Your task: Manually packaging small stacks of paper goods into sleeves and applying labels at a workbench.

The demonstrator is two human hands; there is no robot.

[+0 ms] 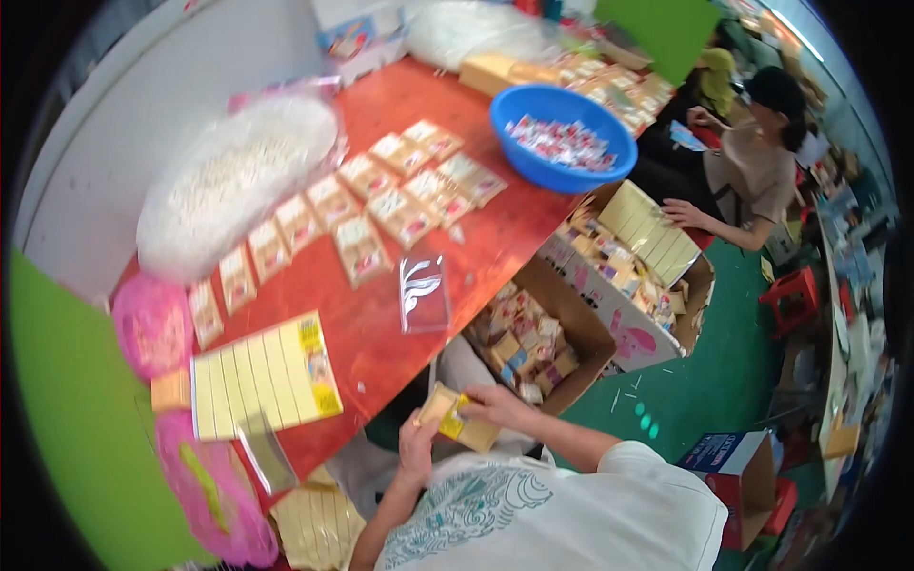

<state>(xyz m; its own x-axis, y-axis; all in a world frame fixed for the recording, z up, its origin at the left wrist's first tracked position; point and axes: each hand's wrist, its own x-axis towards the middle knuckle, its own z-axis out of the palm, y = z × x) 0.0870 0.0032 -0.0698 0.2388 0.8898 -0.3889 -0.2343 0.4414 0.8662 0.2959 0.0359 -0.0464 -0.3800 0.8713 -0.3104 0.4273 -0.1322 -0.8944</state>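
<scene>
Close to my body, below the table edge, I hold a flat tan packet (479,437) with a yellow label across its middle. My left hand (416,443) grips its left end. The fingers of my right hand (497,408) are closed on its upper side, at the yellow label. On the red table (381,328) lie several similar tan packets (360,249) in uneven rows. An empty clear plastic sleeve (424,295) lies near the table's edge. A pale yellow sheet of strips (262,373) with a bright yellow printed side rests at the left, with another clear sleeve (267,454) beside it.
A blue basin (506,143) full of small sachets stands at the table's far right. Below are open cartons (600,354) of packets. A large clear bag of white pieces (238,176) and pink bags (152,324) line the left. A co-worker (752,171) sits at right.
</scene>
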